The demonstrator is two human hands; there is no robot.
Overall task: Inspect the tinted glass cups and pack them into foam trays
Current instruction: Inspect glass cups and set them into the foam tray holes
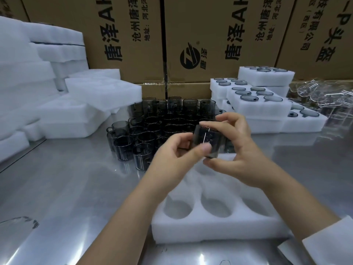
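Note:
A dark tinted glass cup [207, 139] is held in the air between both hands, above the far end of a white foam tray [215, 224]. My left hand [175, 159] grips it from the left with the thumb on its side. My right hand [236, 148] pinches it from the right, fingers over the top and thumb below. The tray lies on the steel table [76, 188] and its visible round pockets hold nothing. Behind the hands, several more tinted cups [152, 129] stand packed together on the table.
Stacks of bare foam trays [57, 104] fill the left side. Foam trays with cups in them [259, 104] are stacked at the right, with clear glass pieces [324, 96] beyond. Printed cardboard boxes [191, 39] wall off the back.

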